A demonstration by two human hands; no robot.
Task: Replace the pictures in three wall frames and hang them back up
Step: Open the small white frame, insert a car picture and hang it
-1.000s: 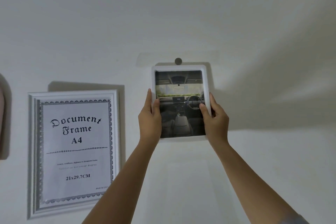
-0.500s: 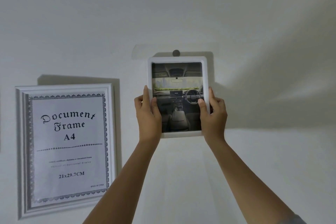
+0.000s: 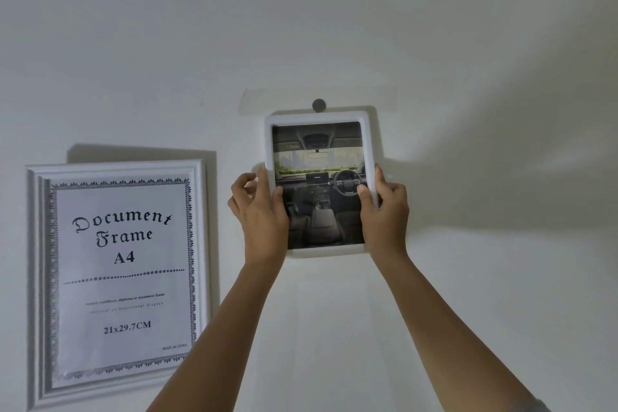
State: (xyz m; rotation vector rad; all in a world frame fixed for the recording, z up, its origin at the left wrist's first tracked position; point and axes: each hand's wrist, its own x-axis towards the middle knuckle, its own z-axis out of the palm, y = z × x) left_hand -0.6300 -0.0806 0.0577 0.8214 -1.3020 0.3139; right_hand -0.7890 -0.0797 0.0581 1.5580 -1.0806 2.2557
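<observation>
While reaching up at the wall (image 3: 468, 43), held the small white frame (image 3: 317, 118) upright directly below the round peg (image 3: 319, 105), long axis vertical, top rim just under the peg and nearly touching it. Showed a car-interior picture (image 3: 317, 160) facing out. Gripped the frame at mid-height from both sides, equally near the peg on each. Left hand (image 3: 264, 217) down and left of the peg, thumb laid across the front, forefinger along the frame's left edge, remaining fingers loosely curled off that edge. Right hand (image 3: 384, 214) down and right of the peg, thumb on the front, fingers wrapped behind the right edge. Could not tell whether any hanger on the back had caught the peg, all of that hidden behind the frame. Judged the coming move to turn on that short gap: probably a slight lift over the peg, then a level settle down onto it. Noted a larger A4 document frame (image 3: 33, 244) hanging well down and left of the peg, apart from both hands.
</observation>
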